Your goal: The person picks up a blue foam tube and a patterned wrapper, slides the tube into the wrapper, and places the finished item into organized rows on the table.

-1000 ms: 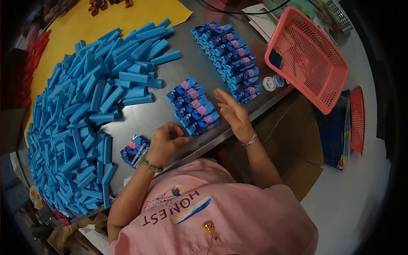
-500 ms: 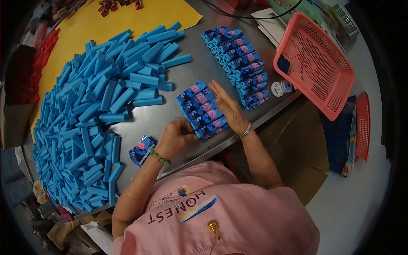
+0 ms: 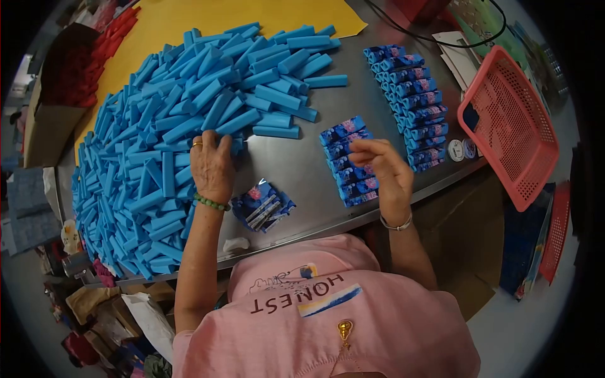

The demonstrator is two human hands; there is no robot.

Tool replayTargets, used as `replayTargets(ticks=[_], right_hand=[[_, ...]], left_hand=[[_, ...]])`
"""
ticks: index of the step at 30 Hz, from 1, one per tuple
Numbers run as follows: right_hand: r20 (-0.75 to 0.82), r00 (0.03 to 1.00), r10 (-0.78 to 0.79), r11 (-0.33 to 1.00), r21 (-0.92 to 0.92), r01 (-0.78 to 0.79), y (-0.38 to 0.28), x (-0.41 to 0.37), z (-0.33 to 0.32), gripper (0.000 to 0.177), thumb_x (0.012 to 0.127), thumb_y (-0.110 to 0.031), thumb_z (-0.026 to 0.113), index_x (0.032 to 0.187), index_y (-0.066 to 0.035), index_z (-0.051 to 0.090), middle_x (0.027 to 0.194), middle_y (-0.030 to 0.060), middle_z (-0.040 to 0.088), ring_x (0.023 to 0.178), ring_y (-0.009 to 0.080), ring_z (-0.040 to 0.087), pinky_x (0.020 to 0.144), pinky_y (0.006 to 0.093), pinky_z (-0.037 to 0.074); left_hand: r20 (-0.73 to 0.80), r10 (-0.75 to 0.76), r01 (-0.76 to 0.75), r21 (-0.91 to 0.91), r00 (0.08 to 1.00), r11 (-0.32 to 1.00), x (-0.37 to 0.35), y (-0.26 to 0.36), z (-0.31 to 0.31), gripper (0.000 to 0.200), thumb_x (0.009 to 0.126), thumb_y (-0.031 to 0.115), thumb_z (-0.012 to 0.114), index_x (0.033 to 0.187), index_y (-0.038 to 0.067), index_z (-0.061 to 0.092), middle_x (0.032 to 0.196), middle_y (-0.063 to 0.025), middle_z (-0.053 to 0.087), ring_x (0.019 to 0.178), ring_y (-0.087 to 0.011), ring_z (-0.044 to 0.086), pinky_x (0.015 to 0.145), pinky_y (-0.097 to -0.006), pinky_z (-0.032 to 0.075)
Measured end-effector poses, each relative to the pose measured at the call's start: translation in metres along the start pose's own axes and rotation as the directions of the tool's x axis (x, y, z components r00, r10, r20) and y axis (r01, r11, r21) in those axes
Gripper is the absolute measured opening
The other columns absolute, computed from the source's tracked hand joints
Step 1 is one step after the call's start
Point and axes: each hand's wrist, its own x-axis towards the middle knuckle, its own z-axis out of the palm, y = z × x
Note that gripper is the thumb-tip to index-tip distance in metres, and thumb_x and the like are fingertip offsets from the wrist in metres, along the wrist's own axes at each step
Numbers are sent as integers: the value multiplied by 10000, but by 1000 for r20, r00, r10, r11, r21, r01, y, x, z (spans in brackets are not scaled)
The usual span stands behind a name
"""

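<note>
My left hand (image 3: 212, 169), a ring on one finger and green beads at the wrist, reaches into a big heap of blue foam sticks (image 3: 167, 173). Its bent fingers close on a blue stick (image 3: 237, 146) at the heap's near right edge; the fingertips are partly hidden. My right hand (image 3: 392, 183) hovers, loosely bent and with nothing visible in it, beside a short row of sticks in blue printed wrappers (image 3: 343, 130). Between the hands, close to the table edge, lies a small pile of flat printed wrappers (image 3: 263, 206).
A longer stacked row of wrapped sticks (image 3: 421, 101) stands to the right. Past it are two small round tins (image 3: 455, 150) and a tilted pink plastic basket (image 3: 513, 135). A yellow sheet (image 3: 208, 14) covers the back, near a cardboard box of red pieces (image 3: 50, 126).
My left hand has left the short wrapped row and moved left onto the foam heap. My right hand has lifted from flat against the row's side, its fingers now bent. The view has shifted.
</note>
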Motion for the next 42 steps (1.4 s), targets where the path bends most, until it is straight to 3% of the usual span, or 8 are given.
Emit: replayTargets(ticks=[7,10,12,16,30,33,36,42], right_hand=[[176,983,52,998,-44,-45,7,-6,49,186,904,-20,553,1068,37,620,1000,83,600,856,129,624,720,224,500],[202,959,197,977,39,-209,19,-6,66,199,903,-24,556,1088,27,608,985,74,620,832,118,632,701,219,505],[209,925,318,926,140,-350,23,-6,76,206,903,-27,559,1099,20,600,973,70,632,815,112,637,686,212,507],[238,914,327,896,229,-380,25,-3,86,206,903,7,547,1103,12,592,943,68,648,784,101,642,651,193,512],[170,976,136,968,189,-168,5,-1,84,203,804,60,618,996,-4,640,948,64,629,828,133,645,667,222,521],[218,958,-185,981,-11,192,-5,7,80,257,797,88,629,1043,11,616,988,74,601,848,104,605,648,199,493],[372,875,-311,922,-107,373,8,7,65,280,782,95,637,1046,7,609,1015,81,569,823,105,594,636,198,485],[137,988,64,997,37,-70,13,-2,61,181,789,39,651,966,7,628,922,47,568,675,84,580,555,190,470]], left_hand=[[-64,-205,164,-392,977,905,-5,0,-33,348,656,-61,670,968,91,643,1001,-95,535,877,-271,545,709,-355,462],[22,-401,276,-758,916,590,-22,6,-45,319,732,-51,702,1023,63,633,997,-71,574,871,-187,593,680,-284,491],[431,-471,361,-902,769,-237,-32,21,-51,307,773,-55,676,1061,19,599,1013,-88,609,893,-183,617,753,-299,523],[610,-244,409,-726,754,-553,-49,43,-50,320,783,-59,672,1082,4,578,1031,-93,621,934,-177,620,834,-318,520],[572,-114,511,-792,812,-333,-61,44,-45,284,840,17,660,1114,1,589,1047,-59,626,963,-137,597,866,-268,487],[655,86,633,-678,751,-374,-58,35,-58,243,876,76,638,1099,-13,598,1023,-59,627,937,-131,594,843,-258,484],[608,-139,614,-790,781,-7,-55,25,-63,195,892,129,628,1030,-8,621,995,-60,633,858,-111,586,748,-260,476],[468,-226,460,-478,854,749,-63,21,-55,222,700,77,747,884,2,649,794,-103,568,716,-242,567,655,-329,453]])
